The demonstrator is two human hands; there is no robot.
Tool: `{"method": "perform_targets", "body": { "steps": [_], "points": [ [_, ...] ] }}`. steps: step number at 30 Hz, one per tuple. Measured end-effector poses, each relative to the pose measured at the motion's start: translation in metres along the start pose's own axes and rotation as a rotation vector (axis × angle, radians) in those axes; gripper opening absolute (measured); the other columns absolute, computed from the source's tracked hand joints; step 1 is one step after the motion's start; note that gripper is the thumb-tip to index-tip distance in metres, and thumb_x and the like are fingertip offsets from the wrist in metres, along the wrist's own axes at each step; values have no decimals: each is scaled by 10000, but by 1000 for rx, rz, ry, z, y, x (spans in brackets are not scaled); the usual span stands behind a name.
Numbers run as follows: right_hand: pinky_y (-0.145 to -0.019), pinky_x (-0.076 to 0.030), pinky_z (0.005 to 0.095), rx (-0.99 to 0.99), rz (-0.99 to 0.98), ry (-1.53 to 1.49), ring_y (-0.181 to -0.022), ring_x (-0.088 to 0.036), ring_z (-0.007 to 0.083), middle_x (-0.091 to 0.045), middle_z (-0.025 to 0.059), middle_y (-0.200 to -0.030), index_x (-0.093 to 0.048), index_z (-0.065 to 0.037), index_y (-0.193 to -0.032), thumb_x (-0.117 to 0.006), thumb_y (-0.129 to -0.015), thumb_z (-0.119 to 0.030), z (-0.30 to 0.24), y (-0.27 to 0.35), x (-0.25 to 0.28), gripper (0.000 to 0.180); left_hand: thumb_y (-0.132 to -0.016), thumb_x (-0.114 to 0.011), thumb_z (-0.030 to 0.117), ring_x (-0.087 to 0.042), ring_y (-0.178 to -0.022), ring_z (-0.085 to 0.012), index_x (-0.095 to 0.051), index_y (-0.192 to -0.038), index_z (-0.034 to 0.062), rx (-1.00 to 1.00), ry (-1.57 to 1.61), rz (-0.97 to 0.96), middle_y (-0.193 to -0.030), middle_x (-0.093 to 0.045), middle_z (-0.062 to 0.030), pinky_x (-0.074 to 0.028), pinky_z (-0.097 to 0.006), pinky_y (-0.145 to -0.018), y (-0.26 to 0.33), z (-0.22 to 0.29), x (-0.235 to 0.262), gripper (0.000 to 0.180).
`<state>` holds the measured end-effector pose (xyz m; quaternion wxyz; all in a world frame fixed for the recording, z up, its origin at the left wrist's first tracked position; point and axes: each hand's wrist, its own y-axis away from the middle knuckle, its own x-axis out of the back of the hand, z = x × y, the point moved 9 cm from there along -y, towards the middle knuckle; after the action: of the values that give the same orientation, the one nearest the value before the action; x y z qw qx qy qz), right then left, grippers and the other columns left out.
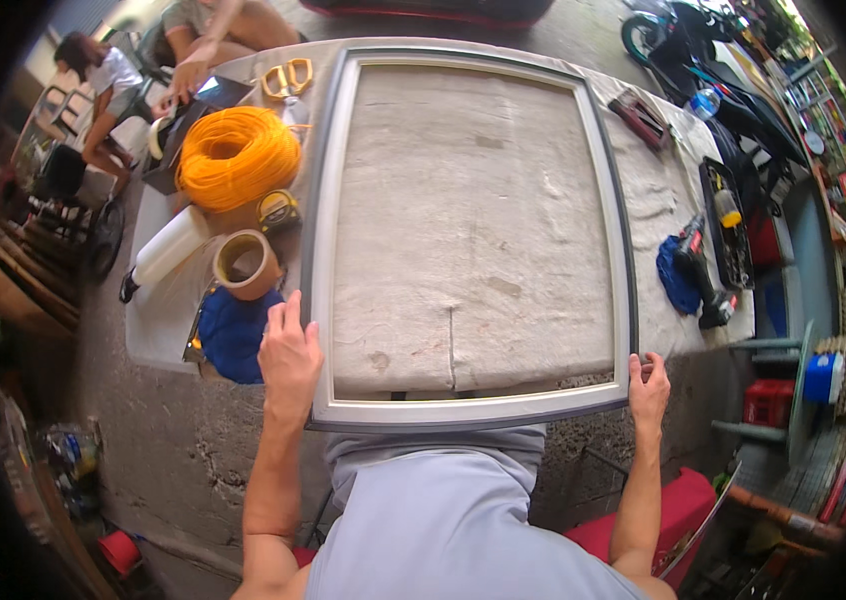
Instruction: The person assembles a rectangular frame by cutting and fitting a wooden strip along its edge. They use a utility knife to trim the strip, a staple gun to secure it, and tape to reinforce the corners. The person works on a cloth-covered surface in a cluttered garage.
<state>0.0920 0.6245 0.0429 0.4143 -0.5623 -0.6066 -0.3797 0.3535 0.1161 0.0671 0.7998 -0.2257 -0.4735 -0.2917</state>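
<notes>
Head view: both hands grip the near corners of a grey rectangular frame (473, 412) lying on the cloth-covered tabletop (663, 190), left hand (290, 358) and right hand (648, 388) fingers clasping its rim; positioning appears under way, squaring likely next.

A: What did the frame (473, 412) look like?

B: A large rectangular frame with rounded corners, pale grey-white on its face and darker grey along the outer edge. It was open in the middle, so the cloth-covered table (473, 220) showed through.

A: Its pose?

B: It lay flat on the table, long sides running away from the person. The near short side hung past the table's near edge.

A: Contact?

B: The left hand (290, 360) gripped the near-left corner, fingers over the rail. The right hand (649, 385) held the near-right corner.
</notes>
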Motion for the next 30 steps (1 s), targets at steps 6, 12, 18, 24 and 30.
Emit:
{"method": "perform_targets", "body": {
  "steps": [6, 12, 18, 24, 30],
  "points": [
    [-694, -457, 500, 47, -45, -124, -845, -615, 485, -620, 314, -832, -531, 43, -1087, -502, -953, -338, -9, -12, -24, 405, -910, -542, 145, -624, -900, -421, -510, -1215, -47, 136, -107, -49, -1042, -611, -260, -503, -460, -800, 7, -22, -24, 363],
    [-634, -449, 486, 57, 53, -210, -720, -624, 450, -618, 263, -725, -548, 25, -955, -516, -952, -315, -16, -37, -15, 341, -912, -527, 117, -605, -927, -436, -550, -1136, -89, -49, -4, 114, -1039, -615, -281, -488, -450, -796, -9, -12, -22, 305],
    [-709, -446, 493, 130, 102, 45, -818, -591, 411, -605, 229, -821, -558, 21, -929, -543, -932, -259, -29, -46, -11, 281, -914, -540, 115, -603, -918, -438, -554, -1125, -99, -64, 30, 143, -1016, -615, -280, -485, -450, -785, -15, -5, -23, 300],
    [-733, -443, 468, 142, 98, 5, -847, -562, 382, -574, 204, -867, -562, 20, -897, -579, -893, -240, -16, -45, -21, 260, -919, -545, 103, -610, -890, -424, -559, -1121, -97, -66, 15, 145, -989, -617, -274, -487, -436, -763, -22, 13, -14, 285],
    [-600, -460, 422, 190, -129, -80, -639, -598, 314, -591, 152, -668, -608, -2, -753, -680, -810, -253, -48, -124, -4, 268, -925, -537, 116, -609, -879, -420, -546, -1120, -87, 30, 66, 114, -988, -621, -265, -482, -433, -754, -19, -14, -35, 282]
  ]
}}
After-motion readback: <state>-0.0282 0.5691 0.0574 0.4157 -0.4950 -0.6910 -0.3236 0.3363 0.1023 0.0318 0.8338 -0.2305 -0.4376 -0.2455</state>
